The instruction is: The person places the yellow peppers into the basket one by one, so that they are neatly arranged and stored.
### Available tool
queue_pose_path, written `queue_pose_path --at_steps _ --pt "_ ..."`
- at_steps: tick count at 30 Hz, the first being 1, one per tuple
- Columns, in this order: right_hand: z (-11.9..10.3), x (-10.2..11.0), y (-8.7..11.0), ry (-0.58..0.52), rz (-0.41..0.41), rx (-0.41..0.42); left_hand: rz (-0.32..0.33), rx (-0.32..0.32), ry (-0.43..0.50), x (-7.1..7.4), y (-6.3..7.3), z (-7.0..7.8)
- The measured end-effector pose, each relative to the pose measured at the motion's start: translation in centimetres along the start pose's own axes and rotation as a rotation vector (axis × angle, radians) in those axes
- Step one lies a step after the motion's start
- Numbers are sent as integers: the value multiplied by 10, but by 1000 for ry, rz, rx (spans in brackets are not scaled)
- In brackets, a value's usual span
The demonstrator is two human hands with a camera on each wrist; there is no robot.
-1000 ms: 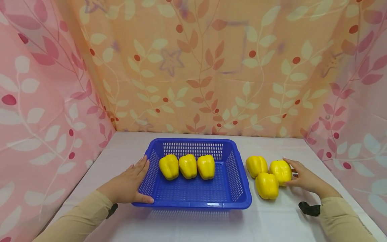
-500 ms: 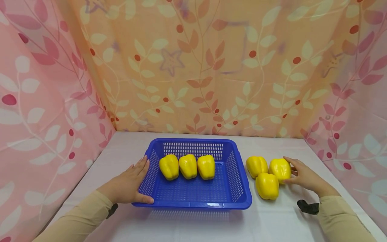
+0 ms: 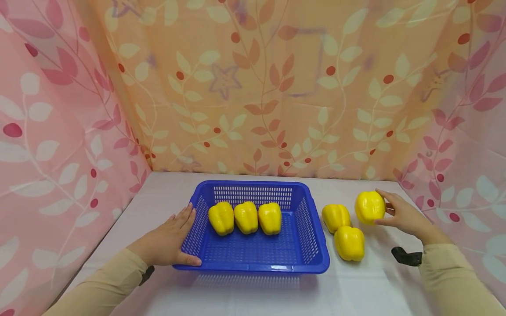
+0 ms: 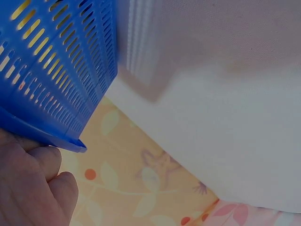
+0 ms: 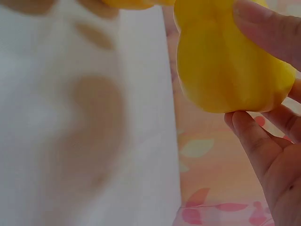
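In the head view, my right hand (image 3: 403,217) holds a yellow bell pepper (image 3: 370,207) between thumb and fingertips. The right wrist view shows this bell pepper (image 5: 230,61) raised above the white cloth, its shadow lying below. Two more yellow bell peppers, a rear one (image 3: 336,217) and a front one (image 3: 349,243), sit beside the basket. My left hand (image 3: 168,239) rests on the near left corner of the blue plastic basket (image 3: 253,266), fingers straight along the left rim and thumb on the front rim. Inside, three yellow bell peppers (image 3: 246,217) stand in a row.
White cloth (image 3: 356,289) covers the table. Patterned curtains (image 3: 276,87) rise at the back and on both sides. A black strap end (image 3: 406,256) sticks out by the right sleeve (image 3: 454,276).
My right hand has gripped the bell pepper and lifted it up and away from the two beside it. The left hand and the basket have stayed in place.
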State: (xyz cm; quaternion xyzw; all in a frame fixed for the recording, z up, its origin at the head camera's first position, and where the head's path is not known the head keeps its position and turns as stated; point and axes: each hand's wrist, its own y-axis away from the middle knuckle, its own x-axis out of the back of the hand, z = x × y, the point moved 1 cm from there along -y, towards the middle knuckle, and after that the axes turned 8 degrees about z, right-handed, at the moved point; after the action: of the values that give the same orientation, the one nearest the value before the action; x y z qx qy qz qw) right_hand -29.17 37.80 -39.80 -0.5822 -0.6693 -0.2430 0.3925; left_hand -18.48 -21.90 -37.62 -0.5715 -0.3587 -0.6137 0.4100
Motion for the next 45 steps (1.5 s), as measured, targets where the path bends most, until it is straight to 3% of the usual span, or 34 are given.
queue_pose_path --at_steps 16,29,39,45 --pt "-32 14 -17 -54 11 121 -2 14 -7 -4 -1 -2" --pt "-62 11 -26 -49 -3 177 0 6 -7 -4 0 -2" --pt "-86 6 -37 -120 -16 275 1 2 -4 -3 0 -1" --pt "-103 1 -44 -158 -54 284 -3 4 1 -1 0 0"
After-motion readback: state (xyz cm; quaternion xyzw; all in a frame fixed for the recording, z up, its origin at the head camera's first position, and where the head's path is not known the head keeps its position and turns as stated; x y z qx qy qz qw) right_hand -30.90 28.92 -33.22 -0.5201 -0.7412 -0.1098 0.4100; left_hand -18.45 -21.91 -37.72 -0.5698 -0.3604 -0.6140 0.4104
